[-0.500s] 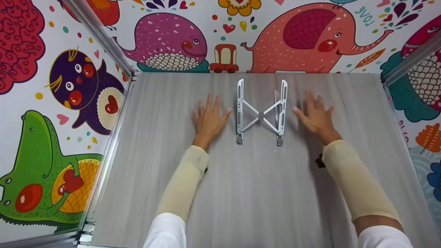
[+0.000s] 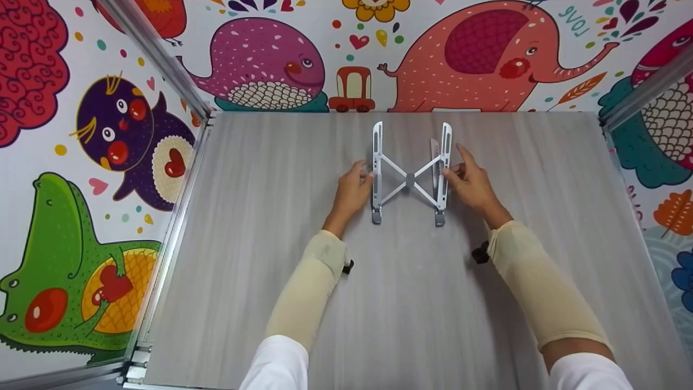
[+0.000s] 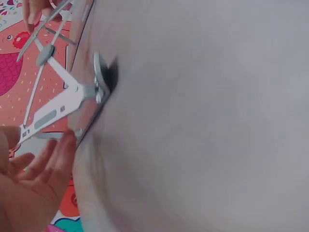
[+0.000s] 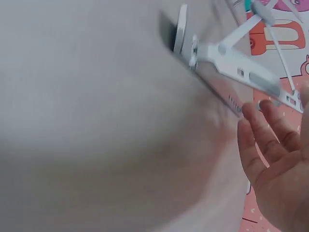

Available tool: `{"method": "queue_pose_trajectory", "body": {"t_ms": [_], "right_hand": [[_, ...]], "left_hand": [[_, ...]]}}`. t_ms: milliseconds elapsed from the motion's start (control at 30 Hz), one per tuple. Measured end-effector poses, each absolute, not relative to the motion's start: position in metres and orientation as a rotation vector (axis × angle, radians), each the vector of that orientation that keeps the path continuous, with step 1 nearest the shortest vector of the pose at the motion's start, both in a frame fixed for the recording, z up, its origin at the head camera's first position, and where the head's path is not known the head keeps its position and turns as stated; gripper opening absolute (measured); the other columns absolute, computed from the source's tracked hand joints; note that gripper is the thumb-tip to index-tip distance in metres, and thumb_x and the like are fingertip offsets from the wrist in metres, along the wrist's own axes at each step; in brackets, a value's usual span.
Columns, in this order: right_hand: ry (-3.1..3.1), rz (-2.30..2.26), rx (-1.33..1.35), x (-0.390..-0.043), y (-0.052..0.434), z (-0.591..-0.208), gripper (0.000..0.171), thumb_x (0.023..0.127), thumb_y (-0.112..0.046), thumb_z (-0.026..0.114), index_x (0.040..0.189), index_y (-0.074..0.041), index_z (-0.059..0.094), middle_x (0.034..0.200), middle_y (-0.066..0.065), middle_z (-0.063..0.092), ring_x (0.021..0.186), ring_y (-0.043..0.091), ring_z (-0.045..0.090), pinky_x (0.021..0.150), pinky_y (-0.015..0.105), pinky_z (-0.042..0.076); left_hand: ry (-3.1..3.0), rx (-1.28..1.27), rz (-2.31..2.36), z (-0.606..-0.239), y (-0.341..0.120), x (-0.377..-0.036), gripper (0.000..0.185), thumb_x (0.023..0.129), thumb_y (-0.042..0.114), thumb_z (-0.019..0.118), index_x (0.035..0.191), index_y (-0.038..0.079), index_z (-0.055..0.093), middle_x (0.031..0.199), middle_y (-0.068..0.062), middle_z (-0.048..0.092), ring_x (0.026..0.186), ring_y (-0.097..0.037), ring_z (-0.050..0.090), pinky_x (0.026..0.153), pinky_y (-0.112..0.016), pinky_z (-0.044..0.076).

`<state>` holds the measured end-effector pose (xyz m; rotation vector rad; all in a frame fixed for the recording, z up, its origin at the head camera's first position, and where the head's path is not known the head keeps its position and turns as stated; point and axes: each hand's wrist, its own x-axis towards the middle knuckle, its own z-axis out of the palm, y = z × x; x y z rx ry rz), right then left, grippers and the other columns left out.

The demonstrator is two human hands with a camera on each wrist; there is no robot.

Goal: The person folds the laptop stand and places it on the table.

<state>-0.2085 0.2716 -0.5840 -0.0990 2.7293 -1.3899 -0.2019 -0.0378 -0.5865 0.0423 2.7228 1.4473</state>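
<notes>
A silver folding laptop stand [image 2: 410, 180] with two long slotted rails joined by crossing bars stands unfolded on the table. Beside its left rail is my left hand [image 2: 352, 190], its thumb tip at the rail's outer edge. The left wrist view shows those fingers [image 3: 62, 157] loosely bent, fingertips by the lower bar. On the other side, my right hand [image 2: 474, 187] has its thumb tip at the right rail, while the index finger points forward, apart from it. Loosely spread fingers [image 4: 253, 150] of that hand reach toward the rail's underside in the right wrist view.
The wood-grain table [image 2: 260, 179] extends around the stand. Metal frame posts [image 2: 157, 59] edge it, and a wall panel with cartoon animals [image 2: 465, 59] rises behind. Both forearms wear beige sleeves [image 2: 541, 281], with a small black device [image 2: 480, 253] near the right wrist.
Both hands have come inward from flat, spread poses on the table to the stand's two rails, their fingers now more bent. The stand stays where it was.
</notes>
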Motion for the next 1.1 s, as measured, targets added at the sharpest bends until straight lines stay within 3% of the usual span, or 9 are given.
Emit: {"method": "queue_pose_trajectory", "body": {"t_ms": [100,267,433,667,1100], "right_hand": [[2.730,-1.429,-0.121,-0.206,0.267,-0.590,0.068,0.102,-0.022,0.063,0.162,-0.022,0.030,0.099,0.011,0.065,0.084,0.021,0.057,0.069,0.023,0.049],[2.740,-1.497,-0.070,-0.202,0.262,-0.598,0.056,0.101,-0.011,0.063,0.154,-0.014,0.044,0.091,0.011,0.062,0.077,0.018,0.054,0.062,0.020,0.045],[2.778,-1.538,-0.036,-0.199,0.257,-0.601,0.047,0.101,-0.010,0.062,0.147,-0.008,0.050,0.088,0.011,0.060,0.074,0.017,0.052,0.061,0.020,0.043],[2.781,-1.539,-0.018,-0.196,0.252,-0.606,0.040,0.103,-0.010,0.059,0.142,-0.008,0.053,0.085,0.009,0.056,0.073,0.019,0.050,0.059,0.022,0.042],[2.752,-1.568,-0.065,-0.154,0.256,-0.611,0.039,0.102,-0.010,0.060,0.140,-0.008,0.053,0.082,0.009,0.059,0.068,0.017,0.052,0.058,0.023,0.044]], "left_hand": [[2.682,0.061,1.508,-0.592,-0.033,-0.200,0.045,0.104,0.019,0.058,0.146,0.009,0.052,0.107,-0.010,0.072,0.086,-0.019,0.067,0.078,-0.033,0.055],[2.638,0.028,1.557,-0.600,-0.030,-0.196,0.044,0.103,0.014,0.060,0.146,0.013,0.053,0.095,-0.004,0.067,0.076,-0.012,0.061,0.068,-0.025,0.052],[2.586,0.037,1.609,-0.603,-0.029,-0.197,0.042,0.104,0.012,0.057,0.146,0.015,0.053,0.091,-0.003,0.062,0.070,-0.012,0.058,0.063,-0.025,0.051],[2.566,0.052,1.598,-0.604,-0.033,-0.196,0.039,0.104,0.010,0.056,0.143,0.015,0.055,0.093,-0.003,0.062,0.073,-0.013,0.057,0.063,-0.024,0.049],[2.503,0.060,1.626,-0.605,-0.038,-0.156,0.039,0.103,0.011,0.057,0.142,0.018,0.056,0.091,-0.005,0.064,0.063,-0.012,0.058,0.057,-0.025,0.051]]}}
